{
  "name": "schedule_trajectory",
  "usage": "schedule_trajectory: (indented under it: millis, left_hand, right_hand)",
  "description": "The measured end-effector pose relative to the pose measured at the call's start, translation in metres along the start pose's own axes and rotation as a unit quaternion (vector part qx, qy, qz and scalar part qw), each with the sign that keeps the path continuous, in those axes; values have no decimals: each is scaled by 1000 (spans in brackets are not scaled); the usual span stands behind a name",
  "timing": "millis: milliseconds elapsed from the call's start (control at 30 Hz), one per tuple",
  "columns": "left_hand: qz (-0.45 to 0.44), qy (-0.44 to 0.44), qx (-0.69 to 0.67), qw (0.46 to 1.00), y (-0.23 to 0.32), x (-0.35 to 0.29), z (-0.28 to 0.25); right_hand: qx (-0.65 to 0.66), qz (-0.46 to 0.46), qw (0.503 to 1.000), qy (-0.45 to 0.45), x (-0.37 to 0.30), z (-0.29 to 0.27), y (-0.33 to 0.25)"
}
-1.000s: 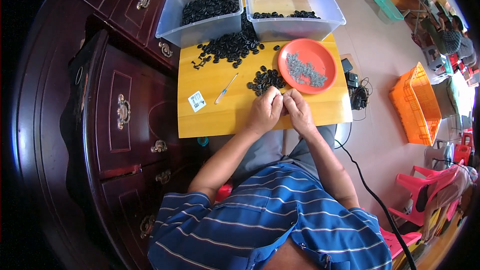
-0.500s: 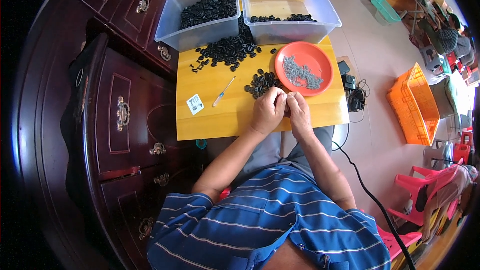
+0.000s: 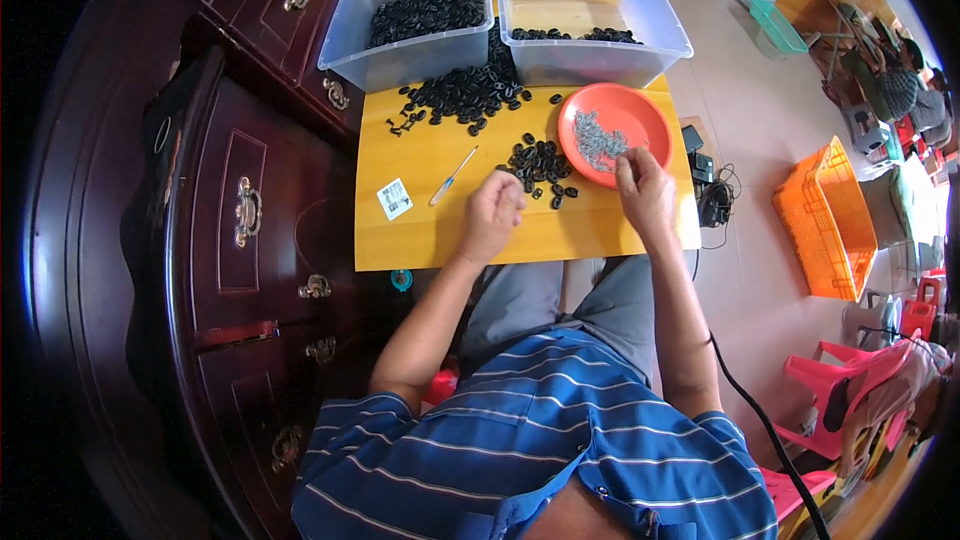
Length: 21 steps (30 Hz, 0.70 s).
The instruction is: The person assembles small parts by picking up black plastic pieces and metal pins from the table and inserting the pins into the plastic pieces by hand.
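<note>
My left hand (image 3: 492, 212) hovers over the table's near part with its fingers curled, just left of a small heap of black oval plastic pieces (image 3: 541, 162). Whatever those fingers may hold is hidden. At the near right rim of a round orange-red plate (image 3: 652, 125), my right hand (image 3: 648, 195) pinches thumb and fingers together; anything in the pinch is too small to make out. Small grey metal pieces (image 3: 598, 145) lie loosely on that plate. Left of my left hand a thin screwdriver with a pale handle (image 3: 444, 188) lies beside a white printed label (image 3: 394, 199).
Two clear plastic bins, the left bin (image 3: 400, 68) and the right bin (image 3: 590, 62), stand at the back with black pieces inside. A larger black pile (image 3: 460, 95) spreads before them. Dark drawers (image 3: 235, 210) border the left; an orange crate (image 3: 790, 205) stands on the right floor.
My hands were together in front of the small heap and have parted. The left moved left and the right moved right to the plate. More black pieces now show near the heap.
</note>
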<state>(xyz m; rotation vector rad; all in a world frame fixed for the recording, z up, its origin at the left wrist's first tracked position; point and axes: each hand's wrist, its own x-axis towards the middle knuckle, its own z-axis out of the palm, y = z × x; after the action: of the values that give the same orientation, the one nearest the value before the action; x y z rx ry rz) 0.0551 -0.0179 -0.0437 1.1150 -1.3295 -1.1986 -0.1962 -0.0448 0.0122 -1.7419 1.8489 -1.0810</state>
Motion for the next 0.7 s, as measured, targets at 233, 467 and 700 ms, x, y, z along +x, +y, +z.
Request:
schedule_trajectory:
  millis: [233, 467, 700]
  left_hand:
    - [17, 99, -54, 994, -3, 5, -41]
    - [-26, 82, -34, 996, -24, -6, -53]
    - [13, 61, 36, 997, -22, -6, -48]
  right_hand:
    - [-89, -69, 993, 38, 11, 2, 7]
    - [-36, -126, 989, -74, -34, 48, -32]
    - [-113, -131, 978, -115, -38, 73, -33]
